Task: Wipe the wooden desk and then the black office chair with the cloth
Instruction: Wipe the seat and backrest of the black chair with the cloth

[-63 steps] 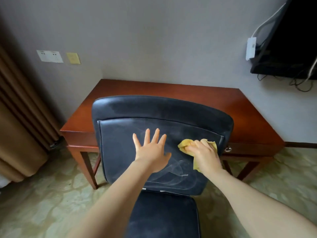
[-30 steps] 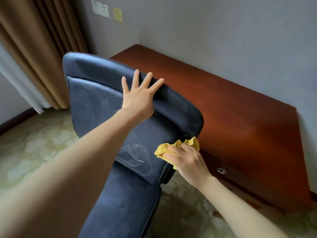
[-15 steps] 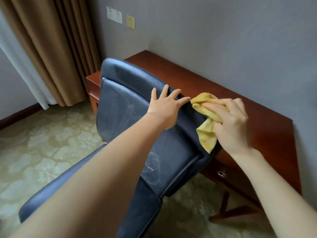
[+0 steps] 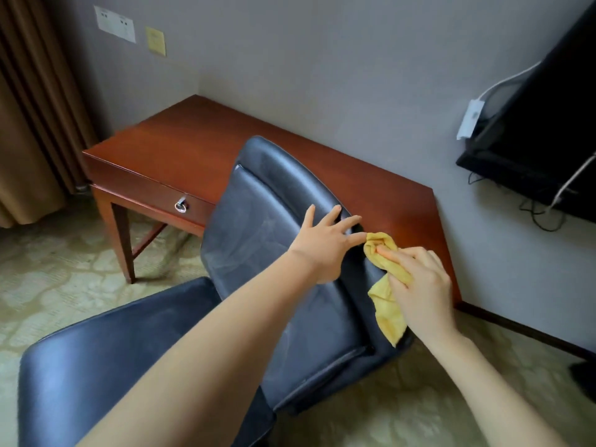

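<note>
The marks on the white wall plate (image 4: 115,24) are too blurred to read. The left hand (image 4: 325,240) lies flat with fingers spread on the backrest of the black office chair (image 4: 258,227). The right hand (image 4: 419,285) clutches the yellow cloth (image 4: 387,304) against the backrest's right rim, over the wooden desk (image 4: 193,140). Compared with half a second ago the chair has swung round, so the drawer pull (image 4: 181,205) and a television (image 4: 548,124) now show.

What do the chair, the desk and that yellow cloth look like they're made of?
Chair: black leather or imitation leather, judging by its smooth sheen and panel seams.
Desk: reddish-brown wood or veneer, with glossy varnish reflecting light.
Cloth: soft yellow fabric, possibly microfibre; it bunches and drapes limply.
</note>
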Motion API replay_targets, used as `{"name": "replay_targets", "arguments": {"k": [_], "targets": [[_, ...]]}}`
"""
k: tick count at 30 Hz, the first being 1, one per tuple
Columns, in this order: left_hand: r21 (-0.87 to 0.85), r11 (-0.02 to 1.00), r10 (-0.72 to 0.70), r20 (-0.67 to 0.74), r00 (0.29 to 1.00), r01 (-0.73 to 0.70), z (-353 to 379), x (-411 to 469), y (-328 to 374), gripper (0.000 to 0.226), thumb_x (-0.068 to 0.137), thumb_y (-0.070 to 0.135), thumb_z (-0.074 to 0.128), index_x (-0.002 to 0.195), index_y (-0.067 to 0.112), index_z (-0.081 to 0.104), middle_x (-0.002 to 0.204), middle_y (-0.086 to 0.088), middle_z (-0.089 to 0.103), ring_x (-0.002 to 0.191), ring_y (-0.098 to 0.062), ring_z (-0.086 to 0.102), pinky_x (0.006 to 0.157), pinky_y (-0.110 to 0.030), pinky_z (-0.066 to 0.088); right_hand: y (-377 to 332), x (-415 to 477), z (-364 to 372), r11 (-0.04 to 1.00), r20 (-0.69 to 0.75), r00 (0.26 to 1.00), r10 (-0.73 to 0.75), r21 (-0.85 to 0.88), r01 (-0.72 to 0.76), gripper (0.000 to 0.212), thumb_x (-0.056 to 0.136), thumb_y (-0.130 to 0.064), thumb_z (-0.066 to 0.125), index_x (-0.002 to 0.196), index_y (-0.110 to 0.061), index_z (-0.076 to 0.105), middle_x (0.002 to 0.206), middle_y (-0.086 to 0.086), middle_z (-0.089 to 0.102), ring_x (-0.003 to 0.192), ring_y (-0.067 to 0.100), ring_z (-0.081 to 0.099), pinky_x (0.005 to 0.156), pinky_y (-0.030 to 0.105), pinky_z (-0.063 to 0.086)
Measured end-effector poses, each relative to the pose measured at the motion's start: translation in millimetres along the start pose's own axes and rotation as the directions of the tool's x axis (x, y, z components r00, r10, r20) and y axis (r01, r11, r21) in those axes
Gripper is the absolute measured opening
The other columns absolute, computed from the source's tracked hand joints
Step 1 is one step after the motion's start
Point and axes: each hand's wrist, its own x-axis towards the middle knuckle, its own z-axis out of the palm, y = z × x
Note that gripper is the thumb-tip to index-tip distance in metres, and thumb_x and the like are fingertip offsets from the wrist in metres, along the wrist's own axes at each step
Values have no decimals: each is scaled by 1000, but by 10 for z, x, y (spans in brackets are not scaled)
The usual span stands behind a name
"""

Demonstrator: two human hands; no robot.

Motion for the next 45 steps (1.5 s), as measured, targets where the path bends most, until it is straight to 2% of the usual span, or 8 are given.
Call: {"name": "replay_targets", "arguments": {"k": [5, 9, 15, 21, 26, 30, 37, 45], "targets": [[-138, 986, 79, -117, 990, -95, 299, -535, 244, 92, 76, -3, 39, 149, 39, 4, 158, 16, -6, 145, -17, -14, 111, -57, -15, -52, -353, -347, 992, 116, 986, -122, 24, 120, 52, 63, 15, 76, 107, -13, 72, 89, 5, 63, 85, 18, 48, 79, 17, 38], [-293, 953, -134, -192, 972, 73, 560, -933, 243, 85, 79, 1, 42, 150, 37, 9, 157, 19, -2, 145, -12, -13, 109, -46, -22, -67, -212, -451, 966, 291, 922, -254, 112, 231, 58, 57, 22, 72, 105, -10, 73, 95, 8, 64, 90, 24, 50, 86, 24, 41], [-396, 874, -334, -67, 940, 282, 786, -1133, 257, 53, 100, 29, 36, 149, 37, 16, 152, 28, -4, 145, -14, -15, 112, -46, -15, -5, 504, -276, 927, 498, 784, -371, 150, 344, 51, 71, 21, 58, 108, -10, 72, 100, 14, 63, 90, 32, 50, 85, 37, 44], [-517, 785, -408, -16, 913, 342, 863, -1036, 413, 46, 101, 42, 24, 147, 42, 16, 144, 37, -5, 144, -9, -15, 114, -42, -14, -70, 1506, 407, 842, 604, 646, -467, 81, 534, 47, 86, 4, 48, 121, -23, 65, 110, 10, 59, 93, 24, 40, 86, 25, 30], [-573, 715, -493, -6, 870, 401, 904, -1009, 487, 44, 101, 43, 23, 144, 47, 19, 148, 34, 7, 144, -6, -12, 116, -39, -11, -319, 1842, 771, 770, 697, 580, -423, -61, 635, 45, 89, -7, 44, 126, -29, 58, 120, 9, 53, 108, 32, 45, 93, 41, 40], [-530, 736, -506, -16, 862, 422, 897, -976, 542, 44, 101, 43, 24, 144, 46, 22, 146, 35, -3, 144, -8, -13, 116, -41, -8, -491, 1584, 758, 568, 765, 423, -485, -92, 818, 46, 87, -7, 44, 121, -34, 61, 114, 6, 59, 108, 27, 49, 73, 35, 33], [-614, 693, -508, -45, 860, 377, 872, -939, 550, 40, 101, 39, 32, 141, 42, 35, 148, 30, -5, 145, -9, -9, 117, -44, -2, -541, 1090, 487, 350, 818, 261, -512, -79, 933, 25, 93, -22, 44, 104, -21, 67, 103, 1, 63, 102, 23, 50, 73, 33, 32], [-686, 647, -456, 3, 890, 334, 1041, -1240, 279, 59, 89, 55, 48, 143, 38, 32, 157, 18, -2, 145, -9, -7, 117, -43, -1, -707, 648, 130, 557, 880, 186, -438, 103, 824, 25, 92, -24, 48, 103, -33, 68, 91, -1, 66, 95, 21, 52, 81, 34, 35]]}}
